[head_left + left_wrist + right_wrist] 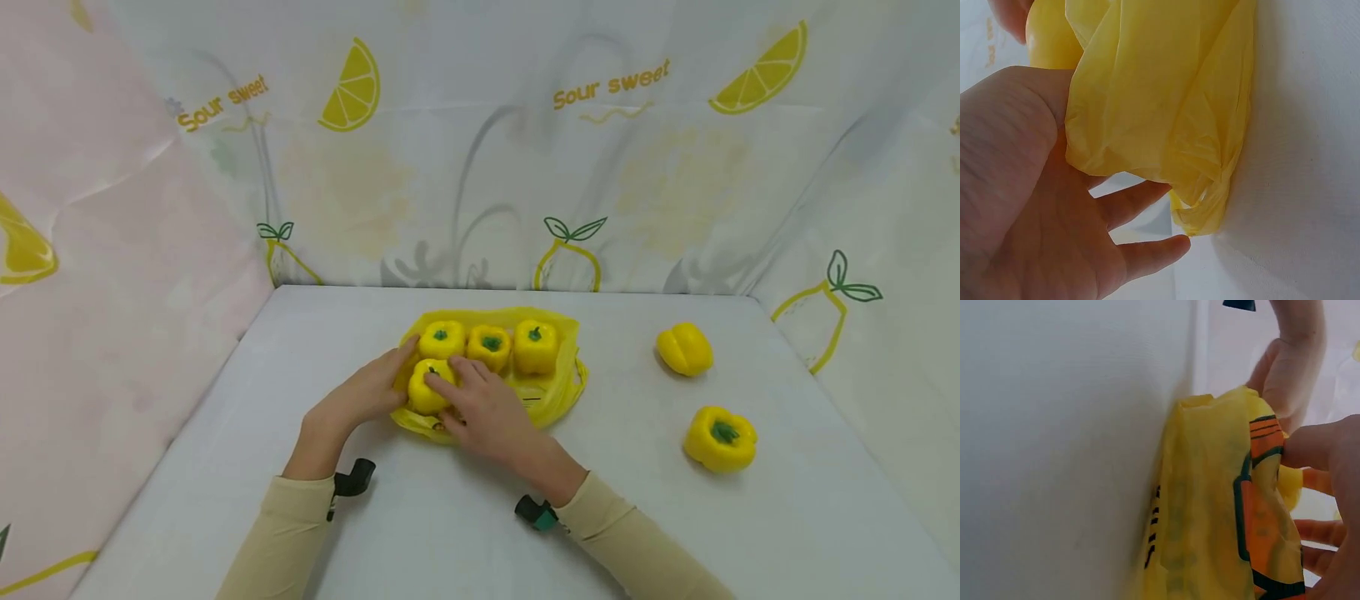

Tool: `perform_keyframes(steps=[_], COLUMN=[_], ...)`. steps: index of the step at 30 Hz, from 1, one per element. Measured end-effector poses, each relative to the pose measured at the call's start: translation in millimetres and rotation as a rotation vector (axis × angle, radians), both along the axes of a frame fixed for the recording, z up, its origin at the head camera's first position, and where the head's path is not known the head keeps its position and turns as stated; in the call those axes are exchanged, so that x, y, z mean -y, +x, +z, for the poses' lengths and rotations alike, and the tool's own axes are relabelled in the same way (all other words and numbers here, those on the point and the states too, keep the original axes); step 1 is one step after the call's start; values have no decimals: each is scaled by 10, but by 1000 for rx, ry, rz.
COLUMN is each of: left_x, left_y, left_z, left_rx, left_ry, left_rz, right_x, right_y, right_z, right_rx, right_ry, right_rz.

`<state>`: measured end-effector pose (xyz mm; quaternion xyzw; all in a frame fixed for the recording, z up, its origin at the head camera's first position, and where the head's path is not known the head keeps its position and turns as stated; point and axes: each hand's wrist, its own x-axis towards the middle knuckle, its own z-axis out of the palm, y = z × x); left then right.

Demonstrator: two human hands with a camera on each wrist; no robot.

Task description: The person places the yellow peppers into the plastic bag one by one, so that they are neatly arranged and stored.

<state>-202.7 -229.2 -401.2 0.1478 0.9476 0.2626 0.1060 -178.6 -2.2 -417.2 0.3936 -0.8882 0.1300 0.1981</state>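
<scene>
A thin yellow plastic bag (564,400) lies spread on the table with its mouth upward, and several yellow bell peppers sit in it. At its front left is one yellow bell pepper (422,390), which my right hand (491,412) grips from the right with spread fingers. My left hand (367,390) holds the bag's left rim. In the left wrist view, the left thumb goes behind the bag's film (1141,94), while two other fingers stretch past its edge. Printed orange and dark patches show on the bag's side (1266,506) near the right thumb.
Two more yellow bell peppers are on the table's right side, one lying on its side (685,349) and one with its green stem showing (722,439). A lemon-printed cloth (465,150) hangs behind the white table (450,533).
</scene>
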Motion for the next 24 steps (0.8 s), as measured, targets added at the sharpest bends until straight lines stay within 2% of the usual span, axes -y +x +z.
perform_keyframes(steps=[6,10,19,24], left_x=[20,37,82,75], left_y=[6,4,-3,16], left_z=[42,58,71,122], left_rx=[1,21,6,18], left_ry=[20,39,20,44], left_rz=[3,19,19,19], right_x=[-114,-240,-634,-958], right_y=[-41,-106,-306,-433], right_z=[105,209,433,533], right_rx=[117,171,254,287], right_ry=[-50,-54,-136,-230], right_rz=[25,7,-147,-233])
